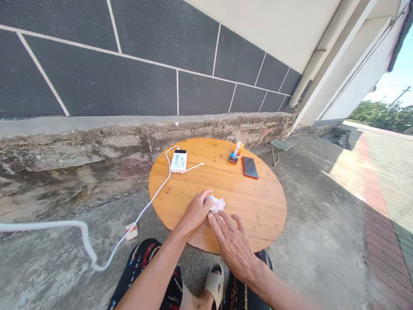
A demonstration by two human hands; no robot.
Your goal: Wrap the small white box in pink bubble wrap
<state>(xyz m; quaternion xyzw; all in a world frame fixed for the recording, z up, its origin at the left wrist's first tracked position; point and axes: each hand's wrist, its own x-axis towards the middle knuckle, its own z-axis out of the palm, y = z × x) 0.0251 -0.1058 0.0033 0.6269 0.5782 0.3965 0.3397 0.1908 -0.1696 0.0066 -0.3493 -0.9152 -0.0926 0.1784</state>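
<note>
A small white and pink piece, perhaps a folded packet or paper [217, 205], lies at the near middle of the round wooden table. My left hand [197, 210] is closed on its left edge, thumb and fingers curled about it. My right hand [232, 242] reaches in from the lower right with its fingers stretched out and apart. Its fingertips rest at the near edge of the white and pink piece and hide part of it. What exactly the piece is, I cannot make out.
On the round table [264, 206] lie a white power bank-like box [179, 161] with a white cable [158, 191], a colourful small box [236, 152] and a red-edged phone [250, 167]. A folding stool [280, 146] stands beyond. A tiled wall [129, 82] rises behind.
</note>
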